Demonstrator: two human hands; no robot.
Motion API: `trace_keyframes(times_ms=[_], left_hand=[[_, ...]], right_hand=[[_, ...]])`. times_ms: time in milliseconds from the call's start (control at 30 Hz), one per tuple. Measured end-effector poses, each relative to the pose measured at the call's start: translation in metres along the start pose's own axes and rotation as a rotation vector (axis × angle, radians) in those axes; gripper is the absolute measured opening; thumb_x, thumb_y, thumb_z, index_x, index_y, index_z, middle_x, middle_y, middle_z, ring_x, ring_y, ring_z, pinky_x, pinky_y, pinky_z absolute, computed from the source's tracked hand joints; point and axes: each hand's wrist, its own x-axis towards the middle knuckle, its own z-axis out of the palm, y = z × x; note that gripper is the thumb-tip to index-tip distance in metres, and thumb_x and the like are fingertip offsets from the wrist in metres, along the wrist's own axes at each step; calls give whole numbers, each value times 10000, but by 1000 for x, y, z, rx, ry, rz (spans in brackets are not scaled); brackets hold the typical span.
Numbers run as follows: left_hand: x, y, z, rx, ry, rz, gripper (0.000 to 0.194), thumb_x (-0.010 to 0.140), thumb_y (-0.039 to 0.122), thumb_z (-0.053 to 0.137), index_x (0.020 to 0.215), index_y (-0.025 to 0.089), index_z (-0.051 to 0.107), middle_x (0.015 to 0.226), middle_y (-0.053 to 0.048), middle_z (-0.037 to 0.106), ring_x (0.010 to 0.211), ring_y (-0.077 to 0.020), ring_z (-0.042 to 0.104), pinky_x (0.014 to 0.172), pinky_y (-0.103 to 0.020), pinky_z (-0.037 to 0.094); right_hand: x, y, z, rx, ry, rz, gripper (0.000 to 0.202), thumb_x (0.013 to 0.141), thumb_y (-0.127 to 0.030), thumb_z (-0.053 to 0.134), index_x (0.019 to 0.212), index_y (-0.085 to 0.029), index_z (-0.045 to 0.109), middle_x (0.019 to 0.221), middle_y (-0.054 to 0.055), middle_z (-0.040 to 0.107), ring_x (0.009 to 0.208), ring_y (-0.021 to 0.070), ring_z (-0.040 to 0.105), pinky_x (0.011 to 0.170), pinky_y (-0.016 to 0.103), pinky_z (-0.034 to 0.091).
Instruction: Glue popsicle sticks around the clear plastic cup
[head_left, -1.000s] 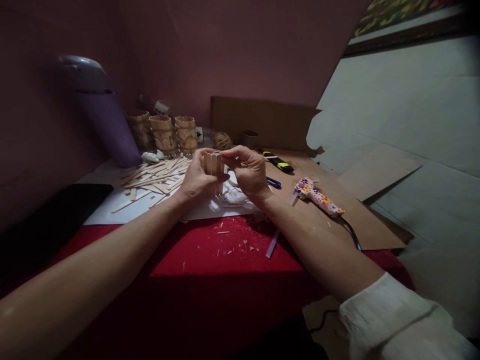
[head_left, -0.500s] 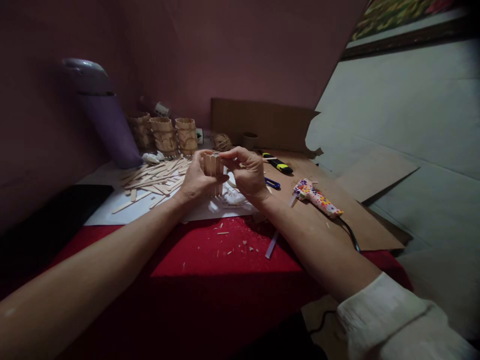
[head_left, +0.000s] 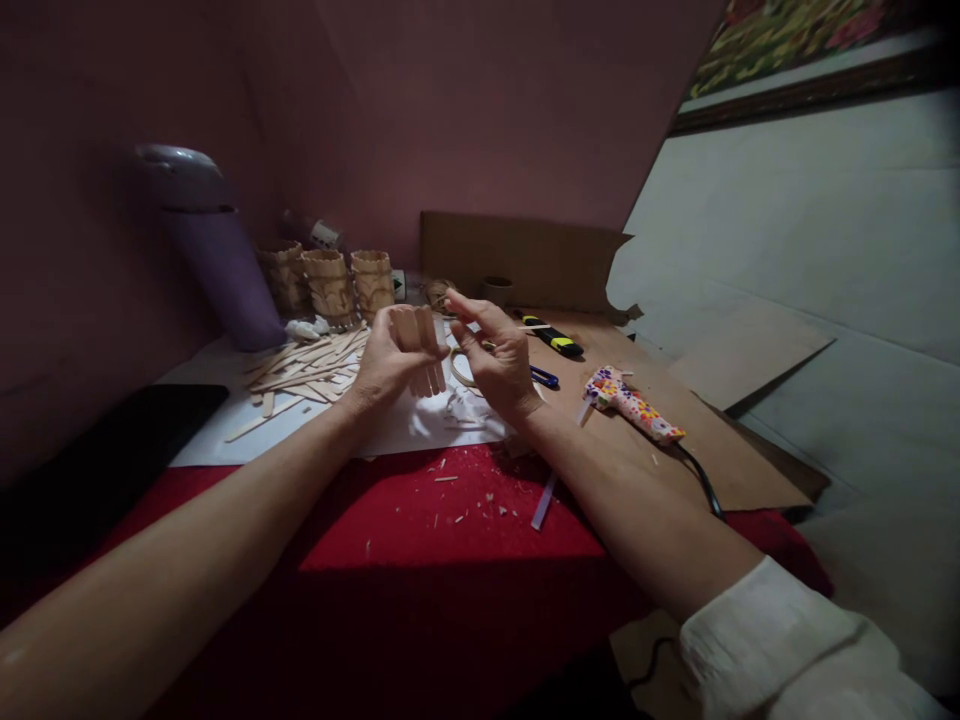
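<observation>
My left hand [head_left: 386, 362] is wrapped round a small cup of upright wooden sticks [head_left: 426, 352], its thumb across the front. Just right of it is my right hand [head_left: 495, 358], fingers apart, with nothing visible between them. Under both hands lies white paper [head_left: 405, 432] with whitish scraps on it. To the left spreads a pile of loose wooden sticks [head_left: 304, 370]. Behind them stand decorated stick cups [head_left: 373, 283].
A purple bottle [head_left: 229, 275] stands at the back left, near a dark flat object [head_left: 157, 420]. On the cardboard at right lie a yellow-black cutter [head_left: 553, 336], a blue cutter [head_left: 544, 377] and a flowered glue gun [head_left: 631, 404]. Wood bits litter the red cloth [head_left: 420, 520].
My right hand has come away from the cup's rim and its fingers have spread. The cup stays in my left hand, slightly tilted. The whole view has shifted a little.
</observation>
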Motion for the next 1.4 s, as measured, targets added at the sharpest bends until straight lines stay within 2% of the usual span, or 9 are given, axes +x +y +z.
trace_keyframes(times_ms=[100, 233, 367, 767, 867, 1000, 1133, 1267, 1400], left_hand=[[1, 13, -1, -154, 26, -108, 552, 523, 263, 924, 937, 204, 563, 810, 6, 650, 709, -161, 614, 666, -308, 509], [1, 26, -1, -308, 25, -229, 392, 574, 286, 873, 821, 177, 589, 720, -9, 643, 666, -167, 613, 641, -334, 538], [2, 29, -1, -365, 88, -268, 323, 569, 225, 838, 784, 185, 600, 714, -10, 655, 659, -160, 606, 626, -310, 533], [-2, 28, -2, -427, 50, -408, 219, 650, 234, 790, 780, 186, 620, 701, -24, 663, 623, -177, 609, 629, -351, 538], [-3, 27, -2, -437, 53, -405, 232, 645, 243, 796, 776, 188, 614, 695, -20, 654, 612, -173, 595, 607, -344, 525], [-2, 23, -4, -390, 29, -357, 267, 637, 271, 812, 768, 193, 593, 728, -25, 655, 657, -182, 611, 666, -359, 528], [-2, 20, -5, -344, 30, -345, 291, 654, 300, 824, 772, 203, 576, 704, -12, 640, 657, -192, 615, 669, -378, 514], [-3, 21, -3, -399, 60, -359, 296, 637, 250, 836, 764, 194, 575, 695, -1, 637, 621, -160, 588, 616, -323, 493], [-5, 21, 0, -475, 99, -348, 269, 642, 197, 822, 756, 173, 580, 660, 18, 614, 578, -124, 561, 593, -275, 465]], right_hand=[[-3, -6, -4, -48, 25, -33, 176, 973, -263, 576, 1072, -260, 721, 1049, 42, 741, 946, 179, 675, 761, 328, 543], [-9, -11, -6, -104, -37, -116, 108, 952, -245, 596, 954, -228, 702, 933, 42, 708, 880, 187, 636, 725, 330, 520], [-12, -12, -4, -141, -110, -154, 116, 932, -307, 671, 1013, -230, 702, 961, 54, 692, 896, 207, 638, 777, 363, 531], [-15, -10, 0, -214, -137, -267, 157, 934, -256, 663, 1080, -278, 714, 989, 62, 678, 959, 241, 632, 854, 418, 547], [-15, -9, 0, -207, -135, -283, 154, 934, -261, 664, 1080, -269, 711, 982, 66, 681, 967, 247, 629, 850, 418, 545], [-15, -11, 1, -198, -169, -243, 147, 923, -305, 691, 1064, -262, 694, 945, 54, 692, 949, 248, 631, 854, 423, 531], [-16, -12, 5, -156, -155, -187, 122, 930, -304, 674, 1029, -232, 670, 886, 44, 685, 871, 223, 622, 781, 378, 516], [-17, -12, 9, -127, -113, -169, 68, 912, -228, 666, 978, -215, 656, 848, 33, 659, 819, 203, 611, 730, 345, 496], [-17, -12, 10, -133, -121, -117, 61, 904, -228, 664, 962, -228, 647, 854, 26, 654, 813, 196, 611, 717, 334, 495]])
